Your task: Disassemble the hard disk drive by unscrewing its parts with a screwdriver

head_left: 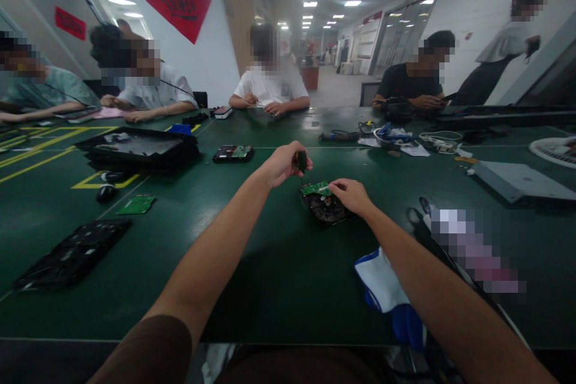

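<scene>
A hard drive (330,210) lies on the green table in front of me, its dark metal side up and a green circuit board (317,188) along its far edge. My left hand (288,165) is closed around the dark handle of a screwdriver (302,162). The thin shaft points down at the board's left part; whether its tip sits in a screw is too small to tell. My right hand (353,195) pinches the right end of the circuit board, fingers resting at the drive's edge.
Another hard drive (234,153) lies beyond my left arm. To the left are a loose green board (136,204), a black casing (74,249) and stacked black trays (139,147). Blue-and-white gloves (382,285) lie under my right forearm. A grey metal box (524,181) stands right. Several people sit opposite.
</scene>
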Motion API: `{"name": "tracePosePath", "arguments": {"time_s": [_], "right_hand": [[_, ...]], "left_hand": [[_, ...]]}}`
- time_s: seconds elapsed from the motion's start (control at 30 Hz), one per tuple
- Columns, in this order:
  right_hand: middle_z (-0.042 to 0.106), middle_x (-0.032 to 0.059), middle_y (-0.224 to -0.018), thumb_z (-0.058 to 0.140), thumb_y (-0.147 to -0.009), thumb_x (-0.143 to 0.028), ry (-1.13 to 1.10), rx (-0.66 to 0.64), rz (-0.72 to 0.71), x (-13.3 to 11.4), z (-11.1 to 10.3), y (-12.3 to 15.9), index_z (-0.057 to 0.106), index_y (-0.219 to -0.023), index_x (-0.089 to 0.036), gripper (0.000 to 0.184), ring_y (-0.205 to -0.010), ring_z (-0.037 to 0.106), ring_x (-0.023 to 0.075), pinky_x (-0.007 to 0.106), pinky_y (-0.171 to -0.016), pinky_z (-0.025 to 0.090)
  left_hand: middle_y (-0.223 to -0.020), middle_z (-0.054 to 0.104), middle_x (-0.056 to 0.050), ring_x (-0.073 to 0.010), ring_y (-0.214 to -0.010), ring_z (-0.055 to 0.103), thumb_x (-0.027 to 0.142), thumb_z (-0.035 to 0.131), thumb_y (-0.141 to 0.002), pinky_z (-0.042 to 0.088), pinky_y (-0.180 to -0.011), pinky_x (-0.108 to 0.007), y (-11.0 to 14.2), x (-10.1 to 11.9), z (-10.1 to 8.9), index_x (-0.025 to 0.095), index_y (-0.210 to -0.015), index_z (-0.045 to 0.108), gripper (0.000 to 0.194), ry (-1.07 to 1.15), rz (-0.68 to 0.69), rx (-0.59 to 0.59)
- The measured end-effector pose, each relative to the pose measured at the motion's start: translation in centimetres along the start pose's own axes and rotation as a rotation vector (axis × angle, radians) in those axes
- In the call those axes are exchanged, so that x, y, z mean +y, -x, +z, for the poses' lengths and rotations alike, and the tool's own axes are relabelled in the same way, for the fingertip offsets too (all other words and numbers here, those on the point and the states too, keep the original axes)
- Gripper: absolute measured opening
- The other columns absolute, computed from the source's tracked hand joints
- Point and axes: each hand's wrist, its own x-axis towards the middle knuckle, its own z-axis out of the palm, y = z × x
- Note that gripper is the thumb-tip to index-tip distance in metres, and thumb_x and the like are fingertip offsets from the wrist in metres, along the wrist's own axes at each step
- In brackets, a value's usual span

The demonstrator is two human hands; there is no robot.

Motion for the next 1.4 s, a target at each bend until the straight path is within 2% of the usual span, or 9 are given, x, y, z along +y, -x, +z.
{"name": "tracePosePath", "arguments": {"time_s": [0.07,0.27,0.47,0.63,0.9,1.13,1.27,1.4], "right_hand": [[0.076,0.0036,-0.105,0.056,-0.093,-0.044,0.001,-0.001,0.0,0.03,0.03,-0.01,0.077,-0.099,-0.024,0.029,-0.096,0.068,0.0221,0.031,-0.082,0.047],[0.076,0.0037,-0.103,0.057,-0.093,-0.043,-0.003,0.01,-0.004,0.26,0.21,-0.12,0.077,-0.099,-0.024,0.028,-0.093,0.068,0.0217,0.032,-0.083,0.048],[0.076,0.0048,-0.105,0.057,-0.094,-0.043,0.015,0.006,-0.007,0.23,0.19,-0.18,0.077,-0.099,-0.023,0.029,-0.095,0.068,0.0222,0.032,-0.084,0.048],[0.076,0.0047,-0.106,0.056,-0.094,-0.042,0.017,-0.005,-0.007,0.18,0.13,-0.16,0.077,-0.1,-0.023,0.029,-0.095,0.068,0.0222,0.032,-0.084,0.048],[0.076,0.0033,-0.106,0.057,-0.094,-0.044,0.013,0.004,-0.006,0.24,0.11,-0.16,0.077,-0.099,-0.024,0.029,-0.096,0.068,0.0217,0.031,-0.081,0.047],[0.076,0.0038,-0.105,0.058,-0.093,-0.046,0.0,0.001,-0.004,0.18,0.1,-0.17,0.078,-0.1,-0.024,0.03,-0.094,0.069,0.0217,0.031,-0.081,0.048],[0.076,0.0042,-0.104,0.058,-0.093,-0.048,0.0,0.007,0.0,0.14,0.14,-0.12,0.078,-0.1,-0.025,0.032,-0.092,0.069,0.0218,0.032,-0.083,0.049],[0.076,0.0044,-0.104,0.058,-0.093,-0.047,0.006,0.009,-0.008,0.13,0.19,-0.15,0.079,-0.1,-0.025,0.031,-0.093,0.069,0.022,0.032,-0.084,0.049]], "left_hand": [[-0.079,0.068,-0.01,-0.0182,-0.071,0.066,0.032,0.054,-0.084,0.047,-0.055,-0.026,-0.04,0.02,-0.06,0.015,-0.082,0.062,0.019,0.007,0.006,-0.013],[-0.079,0.065,-0.011,-0.0152,-0.069,0.061,0.03,0.056,-0.084,0.046,-0.054,-0.024,-0.05,0.17,-0.21,0.012,-0.082,0.069,0.023,-0.108,0.071,0.048],[-0.078,0.068,-0.011,-0.0184,-0.071,0.065,0.03,0.058,-0.083,0.052,-0.061,-0.029,-0.16,-0.03,-0.3,0.015,-0.084,0.061,0.016,0.082,-0.014,-0.003],[-0.077,0.063,-0.009,-0.0138,-0.067,0.058,0.029,0.06,-0.083,0.047,-0.054,-0.024,-0.27,-0.05,-0.52,0.011,-0.082,0.069,0.02,-0.042,0.068,0.044],[-0.083,0.069,-0.013,-0.0208,-0.075,0.067,0.03,0.059,-0.083,0.052,-0.061,-0.03,-0.1,-0.02,-0.44,0.013,-0.085,0.061,0.017,0.076,-0.001,-0.003],[-0.08,0.064,-0.01,-0.0139,-0.068,0.057,0.027,0.057,-0.082,0.047,-0.054,-0.024,-0.09,0.45,-0.75,0.011,-0.082,0.07,0.021,-0.073,0.069,0.068],[-0.082,0.065,-0.011,-0.0172,-0.072,0.062,0.03,0.058,-0.083,0.048,-0.054,-0.025,0.1,0.41,-0.65,0.012,-0.088,0.068,0.022,-0.035,0.023,-0.001],[-0.082,0.068,-0.012,-0.0194,-0.074,0.065,0.03,0.057,-0.084,0.051,-0.058,-0.028,-0.13,0.06,-0.53,0.014,-0.086,0.062,0.017,0.07,-0.015,-0.003]]}}
